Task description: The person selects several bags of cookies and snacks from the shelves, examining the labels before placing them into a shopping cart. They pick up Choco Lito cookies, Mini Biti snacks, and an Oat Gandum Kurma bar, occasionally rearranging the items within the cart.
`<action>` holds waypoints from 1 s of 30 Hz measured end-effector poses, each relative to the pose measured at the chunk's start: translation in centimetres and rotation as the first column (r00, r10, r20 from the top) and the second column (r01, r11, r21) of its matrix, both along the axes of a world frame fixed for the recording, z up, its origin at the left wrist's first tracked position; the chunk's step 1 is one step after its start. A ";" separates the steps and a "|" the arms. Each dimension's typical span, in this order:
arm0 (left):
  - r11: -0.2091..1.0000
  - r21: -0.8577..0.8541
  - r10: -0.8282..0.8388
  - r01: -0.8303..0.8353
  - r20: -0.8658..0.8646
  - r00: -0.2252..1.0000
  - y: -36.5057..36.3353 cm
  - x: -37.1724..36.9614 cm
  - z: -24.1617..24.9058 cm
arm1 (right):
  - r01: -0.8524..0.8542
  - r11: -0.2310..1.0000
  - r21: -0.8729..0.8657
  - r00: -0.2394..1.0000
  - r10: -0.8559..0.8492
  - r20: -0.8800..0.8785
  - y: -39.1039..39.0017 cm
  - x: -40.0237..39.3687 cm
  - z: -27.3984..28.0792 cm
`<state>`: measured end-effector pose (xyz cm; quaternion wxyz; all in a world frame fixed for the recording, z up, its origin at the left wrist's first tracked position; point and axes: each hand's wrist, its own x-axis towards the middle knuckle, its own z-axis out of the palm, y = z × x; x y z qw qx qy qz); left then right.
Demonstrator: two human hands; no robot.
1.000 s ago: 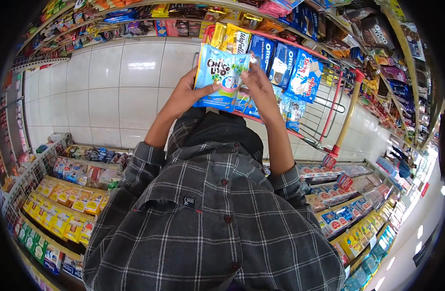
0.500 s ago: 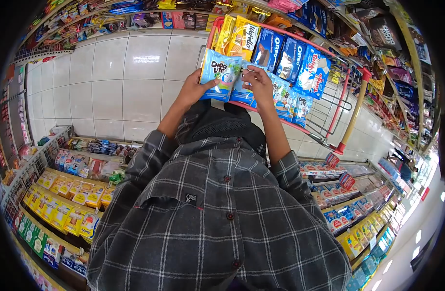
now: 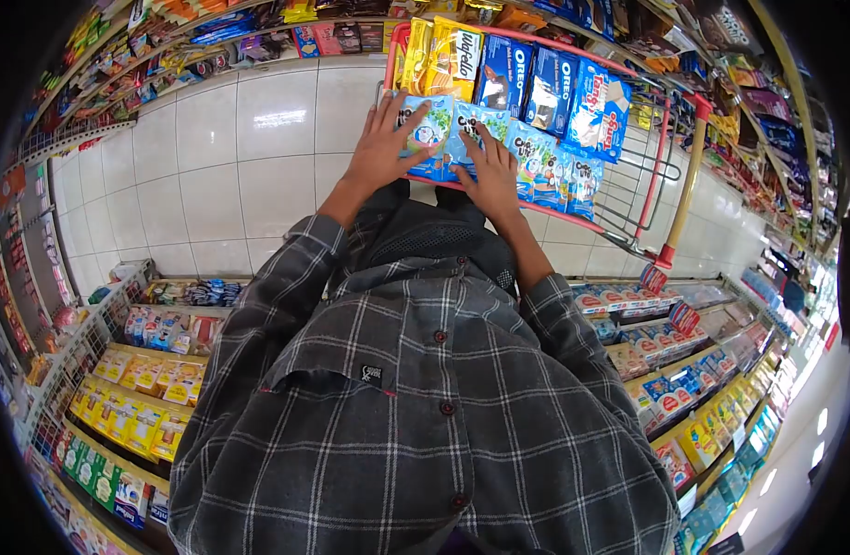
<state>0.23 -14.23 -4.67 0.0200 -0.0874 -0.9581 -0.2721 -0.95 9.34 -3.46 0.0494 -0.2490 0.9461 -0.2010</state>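
Observation:
My left hand [image 3: 380,148] lies with fingers spread on a light-blue Choco Lito-style snack pack [image 3: 433,129] at the near left corner of the shopping cart [image 3: 573,222]. Beside it, my right hand [image 3: 490,176] rests, fingers apart, over a second light-blue pack [image 3: 476,118]. Several more blue packs [image 3: 539,165] continue the near row to the right. Behind them stand a yellow Wafello pack [image 3: 455,60], dark-blue Oreo packs [image 3: 552,91] and a blue and white Tango pack [image 3: 599,109].
The cart's yellow handle [image 3: 686,180] is at the right. Snack shelves [image 3: 249,37] curve along the far side of the tiled aisle [image 3: 230,139]. Low shelves with yellow boxes [image 3: 129,407] stand at left, and more boxed goods [image 3: 670,393] at right.
The pack my left hand held raised now lies in the cart's near row. My left hand has gone from gripping its edge to lying spread on it; my right hand has lowered onto the packs.

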 end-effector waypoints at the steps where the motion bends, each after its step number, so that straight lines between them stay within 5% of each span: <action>1: 0.999 -0.010 -0.051 0.052 0.035 0.998 0.4 0.0 -0.2 | 0.006 1.000 0.011 1.000 -0.006 0.003 0.4 0.3 -0.2; 8: 0.993 -0.119 -0.006 0.011 0.043 0.999 1.6 0.7 -0.2 | -0.006 0.998 -0.056 1.000 0.006 0.008 1.4 0.4 -1.1; 23: 0.994 0.111 0.014 -0.024 0.088 0.996 2.0 0.8 -0.5 | -0.027 0.989 -0.147 0.995 0.040 0.089 1.4 0.9 -2.0; 27: 0.998 0.054 -0.016 0.013 0.056 0.998 1.8 0.6 -0.5 | -0.020 0.984 -0.178 0.994 0.039 0.105 1.6 0.8 -1.1; 30: 0.995 0.103 -0.006 0.004 0.017 1.000 1.1 0.6 -0.4 | 0.049 0.951 -0.306 0.997 -0.026 0.077 2.2 0.8 0.0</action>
